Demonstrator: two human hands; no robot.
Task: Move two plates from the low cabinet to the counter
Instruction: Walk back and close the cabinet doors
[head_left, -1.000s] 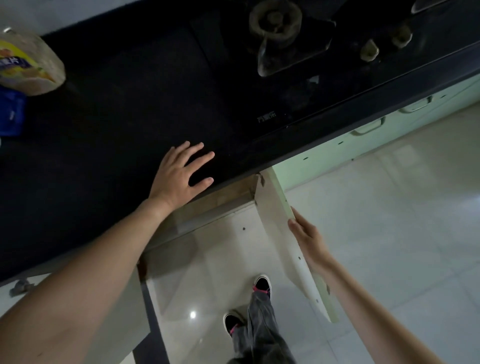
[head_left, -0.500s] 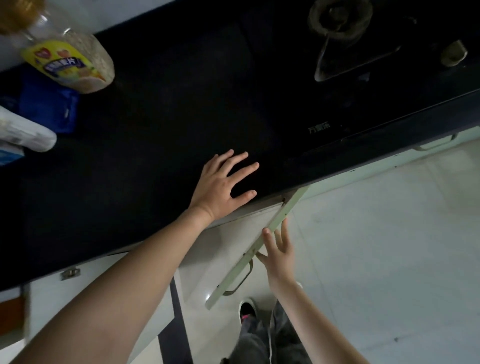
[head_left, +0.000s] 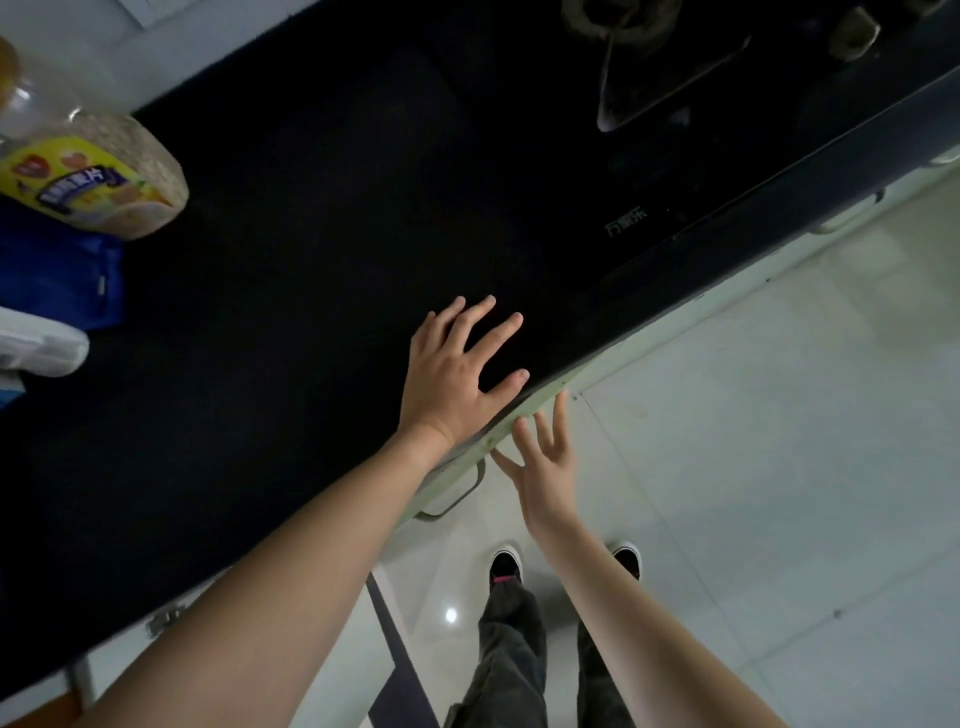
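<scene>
No plate shows anywhere in this view. My left hand lies flat with spread fingers on the black counter near its front edge. Just below that edge is the pale green low cabinet door, swung almost flush with the cabinet front, its metal handle sticking out toward me. My right hand is open with fingers spread, its fingertips at the door's face beside the handle. The cabinet's inside is hidden.
A gas hob with a burner sits in the counter at the upper right. A clear jar with a yellow label, a blue bag and a white object stand at the left. My feet are on the pale tiled floor.
The cabinet door swung from wide open to almost shut, with my right hand following it in toward the counter edge. My left hand stayed flat on the counter.
</scene>
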